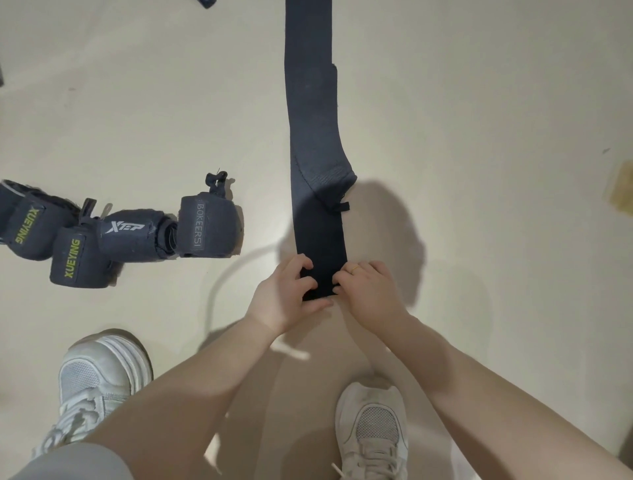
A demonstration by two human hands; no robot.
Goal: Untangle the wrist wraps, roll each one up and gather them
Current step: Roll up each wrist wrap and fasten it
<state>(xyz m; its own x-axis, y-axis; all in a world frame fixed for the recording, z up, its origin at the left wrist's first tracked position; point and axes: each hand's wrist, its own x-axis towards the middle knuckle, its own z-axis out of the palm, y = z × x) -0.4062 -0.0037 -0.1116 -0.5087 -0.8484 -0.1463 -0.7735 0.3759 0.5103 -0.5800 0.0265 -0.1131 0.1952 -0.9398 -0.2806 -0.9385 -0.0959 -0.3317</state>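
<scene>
**Fingers starting another roll, several wraps already done**

Fingers (pixel 310 265) of both hands are curling over the near end of a long dark wrist wrap (pixel 313 144), which is lying flat on the pale floor (pixel 479 102) and stretching away from the person. The left hand (pixel 286 294) and right hand (pixel 371 291) are each pinching one edge of that end, seemingly beginning the first turn. Off to the left, rolled wraps (pixel 130 234) are sitting gathered in a loose cluster, touching one another. Judging by this, most of the job is finished; this strip is waiting to be rolled and added. A dark scrap (pixel 207 2) at the top edge may be another wrap, though it is too cropped to tell.
</scene>
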